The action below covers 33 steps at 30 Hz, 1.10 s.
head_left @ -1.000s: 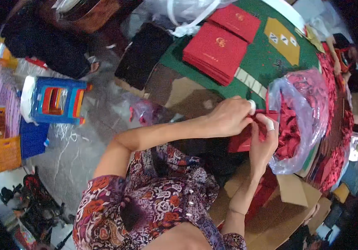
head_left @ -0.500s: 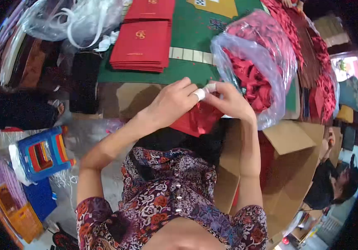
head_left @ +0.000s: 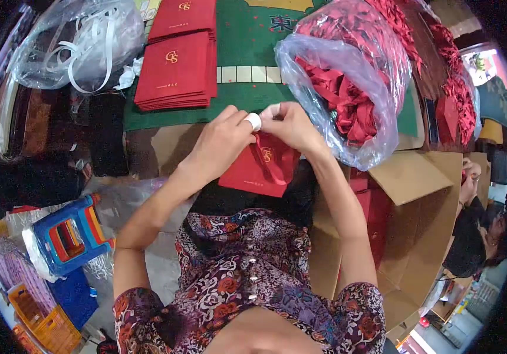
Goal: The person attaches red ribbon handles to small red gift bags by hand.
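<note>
A red paper bag with a gold logo lies tilted against my lap, below my hands. Red ribbon hangs loosely across its front from my fingers. My left hand is closed in a pinch on the ribbon at the bag's upper edge, a white wrap on one finger. Right beside it, my right hand pinches the ribbon too, also with a light wrap on a finger; the fingertips of both hands nearly meet. Exactly how the ribbon runs between them is hidden.
Stacked red bags lie on the green tabletop. To the right, a clear plastic bag bulges with red ribbons; an open cardboard box stands below it. White straps fill another plastic bag. Another person is at far right.
Both hands have shifted slightly left in view, still close together. The red bag's front and gold logo now show more plainly beneath them. The whole view has swung a little.
</note>
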Available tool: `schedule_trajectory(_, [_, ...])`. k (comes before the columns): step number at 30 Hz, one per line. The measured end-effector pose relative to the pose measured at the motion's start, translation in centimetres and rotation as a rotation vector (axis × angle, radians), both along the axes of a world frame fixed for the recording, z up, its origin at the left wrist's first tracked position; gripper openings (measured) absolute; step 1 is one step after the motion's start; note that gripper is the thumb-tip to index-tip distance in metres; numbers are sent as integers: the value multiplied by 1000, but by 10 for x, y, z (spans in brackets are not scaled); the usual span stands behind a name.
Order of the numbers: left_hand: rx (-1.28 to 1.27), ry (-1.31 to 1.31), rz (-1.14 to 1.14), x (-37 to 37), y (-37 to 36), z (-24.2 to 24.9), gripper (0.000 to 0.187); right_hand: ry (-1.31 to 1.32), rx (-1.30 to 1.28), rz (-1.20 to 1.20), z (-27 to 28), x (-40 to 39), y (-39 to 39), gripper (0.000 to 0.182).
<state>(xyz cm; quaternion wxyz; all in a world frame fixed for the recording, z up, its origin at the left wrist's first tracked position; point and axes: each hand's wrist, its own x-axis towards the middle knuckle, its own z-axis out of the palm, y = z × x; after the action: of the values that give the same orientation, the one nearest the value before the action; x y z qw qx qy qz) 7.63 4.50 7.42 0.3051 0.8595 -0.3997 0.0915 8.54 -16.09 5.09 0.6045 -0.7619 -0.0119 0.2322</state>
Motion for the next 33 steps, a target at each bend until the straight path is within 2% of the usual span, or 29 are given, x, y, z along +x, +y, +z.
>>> schedule_trajectory(2, [-13,65,-12,0,3,-5,26,-196,-12,-220,-4,8,4,17])
schedule_trajectory(3, [-26,130,-27,0,4,-8,26,-192,-7,-224,-3,9,4,17])
schedule_trajectory(6, [-49,262,48,3,9,-16,25,-256,-239,-216,6,16,-1,21])
schedule_trajectory(7, [-48,262,45,4,10,-18,25,-501,-246,-239,0,14,-4,23])
schedule_trajectory(8, [-82,340,81,3,11,-21,24,-501,-247,-240,1,12,-11,23])
schedule_trajectory(10, [-118,423,119,3,10,-22,22,-508,-350,-413,13,5,-23,26])
schedule_trajectory(12, [-187,587,224,2,6,-18,20,-509,-440,-430,17,-3,-28,28])
schedule_trajectory(14, [-198,513,244,7,-2,-25,19,-519,-627,-357,16,-7,-27,30])
schedule_trajectory(15, [-207,438,265,9,-6,-25,19,-433,-705,-341,23,-8,-19,30])
schedule_trajectory(16, [-205,438,268,10,-11,-24,19,-431,-702,-338,20,-7,-16,30])
schedule_trajectory(18, [-39,242,396,12,-22,-19,24,-432,-754,-362,7,-3,-11,29])
schedule_trajectory(19, [28,220,424,15,-25,-21,29,-528,-797,-374,0,-2,-10,28])
schedule_trajectory(22, [132,257,478,19,-34,-16,30,-544,-753,-353,-6,1,-12,25])
schedule_trajectory(23, [112,236,457,21,-33,-28,30,-547,-752,-354,-7,0,-12,25])
schedule_trajectory(25, [65,213,452,24,-33,-39,28,-525,-568,-407,-7,-3,-13,21])
schedule_trajectory(26, [18,195,448,25,-33,-44,26,-527,-569,-409,-6,-4,-13,21])
schedule_trajectory(27, [17,194,447,24,-34,-39,26,-461,-402,-430,-4,-6,-12,20])
schedule_trajectory(28, [-106,311,435,24,-36,-31,24,-393,-235,-450,-2,-7,-12,18])
schedule_trajectory(29, [-228,427,420,23,-38,-26,22,-393,-236,-453,0,-9,-12,18])
schedule_trajectory(30, [-227,427,416,23,-40,-29,22,-345,-170,-417,2,-10,-12,18])
schedule_trajectory(32, [-578,617,378,22,-42,-37,19,-300,-101,-383,1,-12,-12,17])
schedule_trajectory(33, [-577,614,377,21,-43,-35,19,-259,-23,-375,-1,-12,-12,17])
